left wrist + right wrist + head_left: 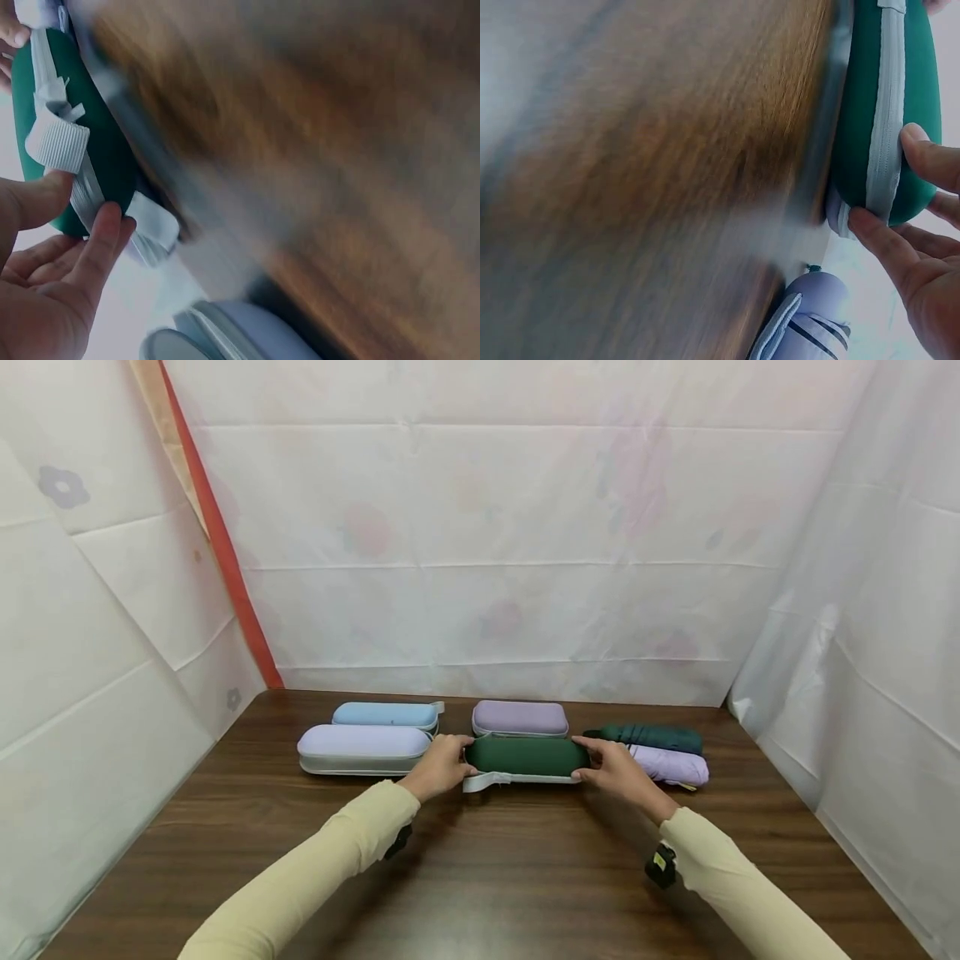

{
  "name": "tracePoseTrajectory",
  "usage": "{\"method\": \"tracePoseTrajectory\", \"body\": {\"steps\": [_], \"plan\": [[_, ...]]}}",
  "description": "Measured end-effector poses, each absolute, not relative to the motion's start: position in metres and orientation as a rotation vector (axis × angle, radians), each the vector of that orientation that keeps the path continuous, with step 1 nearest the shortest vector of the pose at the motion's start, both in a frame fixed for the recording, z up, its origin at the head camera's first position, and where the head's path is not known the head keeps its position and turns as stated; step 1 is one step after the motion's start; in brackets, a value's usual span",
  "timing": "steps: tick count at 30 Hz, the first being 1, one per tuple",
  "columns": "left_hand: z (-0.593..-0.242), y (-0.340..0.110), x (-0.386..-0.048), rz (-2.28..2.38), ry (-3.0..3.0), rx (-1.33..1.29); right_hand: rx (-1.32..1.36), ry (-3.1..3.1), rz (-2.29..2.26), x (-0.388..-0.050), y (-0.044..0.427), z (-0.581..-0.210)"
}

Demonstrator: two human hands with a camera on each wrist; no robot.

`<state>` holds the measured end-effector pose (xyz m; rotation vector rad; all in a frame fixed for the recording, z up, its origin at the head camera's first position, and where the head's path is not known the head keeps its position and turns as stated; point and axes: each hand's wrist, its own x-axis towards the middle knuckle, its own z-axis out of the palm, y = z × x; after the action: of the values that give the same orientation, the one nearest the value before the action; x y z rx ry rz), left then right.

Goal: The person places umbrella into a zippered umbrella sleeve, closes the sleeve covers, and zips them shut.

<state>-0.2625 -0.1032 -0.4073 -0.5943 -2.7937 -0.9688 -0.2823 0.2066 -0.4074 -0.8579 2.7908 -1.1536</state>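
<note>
Both hands hold a dark green zippered case [527, 756] by its two ends, near the middle of the table. My left hand [440, 766] pinches its left end; in the left wrist view the thumb lies near a grey fabric loop [64, 146] and the fingers are on the far side. The right end is between the thumb and fingers of my right hand [611, 768]. A pale grey zipper band [886, 112] runs along the case's side in the right wrist view. Just behind it lies a mauve case [521, 717].
Left of the green case sit a lavender case [363, 743] and a light blue case [386, 714]. To the right lie a folded dark green umbrella [660, 737] and a folded lilac umbrella [671, 766]. The brown wood table [480, 885] meets white sheeting [480, 610] behind.
</note>
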Motion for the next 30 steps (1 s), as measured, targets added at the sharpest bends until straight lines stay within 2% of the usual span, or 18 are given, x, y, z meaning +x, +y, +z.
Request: {"method": "tracePoseTrajectory", "body": {"steps": [11,17,30], "plan": [[-0.409,-0.110,-0.284,-0.996,-2.864,-0.491,-0.759,2.822,-1.142,-0.302,0.194,-0.413],[-0.412,-0.110,-0.284,-0.991,-2.892,-0.429,-0.775,2.826,-1.138,-0.306,0.192,-0.417],[-0.407,-0.108,-0.276,-0.844,-2.911,-0.481,-0.831,2.872,-1.024,-0.306,0.193,-0.417]]}}
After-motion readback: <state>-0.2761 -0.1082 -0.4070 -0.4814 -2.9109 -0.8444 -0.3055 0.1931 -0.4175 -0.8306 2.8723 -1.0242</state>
